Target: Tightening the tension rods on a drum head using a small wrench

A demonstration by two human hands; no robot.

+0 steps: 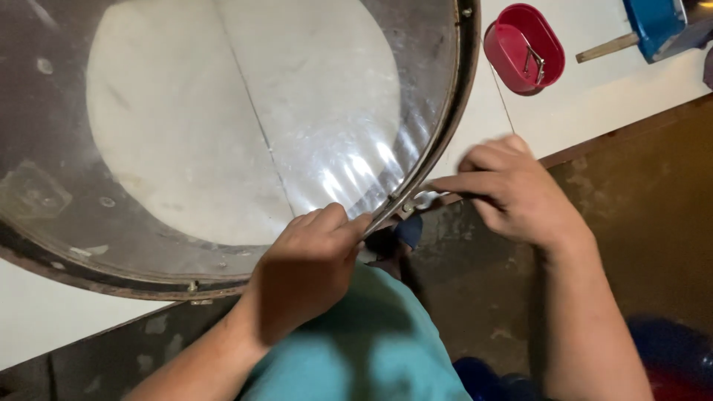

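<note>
white desk (594, 104) near edge: left hand (308, 267) pinching drum hoop (445, 141), right hand (512, 193) closed on metal key (420, 200) at lug; tuning step, likely needs steady turning.

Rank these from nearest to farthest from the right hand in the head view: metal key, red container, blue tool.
From the right hand:
1. metal key, in its fingertips at the drum rim.
2. red container, above on the white table.
3. blue tool, top right corner.
</note>
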